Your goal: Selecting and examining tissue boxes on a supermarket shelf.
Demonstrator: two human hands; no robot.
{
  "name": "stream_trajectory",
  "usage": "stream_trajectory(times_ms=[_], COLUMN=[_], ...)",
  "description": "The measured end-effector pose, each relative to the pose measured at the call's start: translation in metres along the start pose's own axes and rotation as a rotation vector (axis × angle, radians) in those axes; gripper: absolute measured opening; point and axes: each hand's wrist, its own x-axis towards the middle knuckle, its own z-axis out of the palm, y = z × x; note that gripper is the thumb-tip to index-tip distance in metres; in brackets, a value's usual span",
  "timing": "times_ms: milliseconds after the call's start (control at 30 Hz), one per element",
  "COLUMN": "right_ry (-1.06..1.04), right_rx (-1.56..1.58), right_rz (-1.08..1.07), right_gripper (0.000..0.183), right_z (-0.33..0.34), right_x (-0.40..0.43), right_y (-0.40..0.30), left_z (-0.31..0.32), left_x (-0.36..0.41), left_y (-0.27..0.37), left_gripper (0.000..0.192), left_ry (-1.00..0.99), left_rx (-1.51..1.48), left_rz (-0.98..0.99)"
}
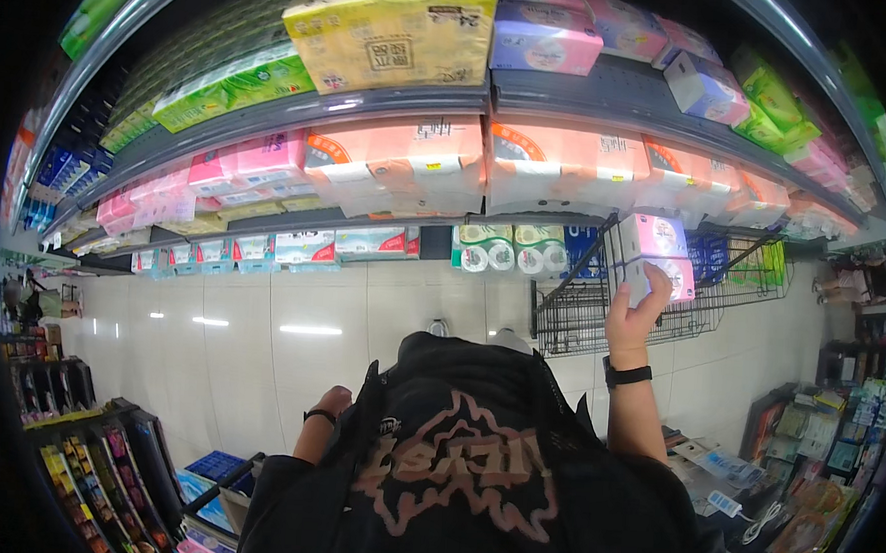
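My right hand [640, 309] grips a pink and purple tissue pack [662, 282] by its near end, thumb on one side and fingers over the other. A second pack of the same kind [654, 236] lies against its far side; whether the two are joined I cannot tell. Below them is a black wire basket cart [572, 317], partly hidden by the packs and my hand. My left hand [333, 400] hangs low beside my body, away from the shelves, and its fingers are mostly hidden.
Ahead runs a shelf [573, 95] of tissue packs, with peach-coloured bundles [569, 163] on the middle level. Toilet roll packs [486, 249] stand at the bottom. Behind me are a snack rack [105, 477] on the left and a display of small goods [802, 445] on the right.
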Motion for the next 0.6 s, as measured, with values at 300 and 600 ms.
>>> stream_trajectory(times_ms=[300,600], right_ry=[-0.065,-0.022], right_rx=[-0.046,-0.133], right_rz=[-0.103,0.086], right_gripper=[0.049,0.044], right_z=[0.025,0.028], right_x=[0.005,0.015], right_y=[-0.056,-0.016], left_z=[0.006,-0.022], left_x=[0.015,0.031], left_y=[-0.054,-0.046], left_gripper=[0.013,0.026], left_ry=[-0.128,-0.155], left_rx=[-0.003,-0.34], left_rz=[0.057,0.001])
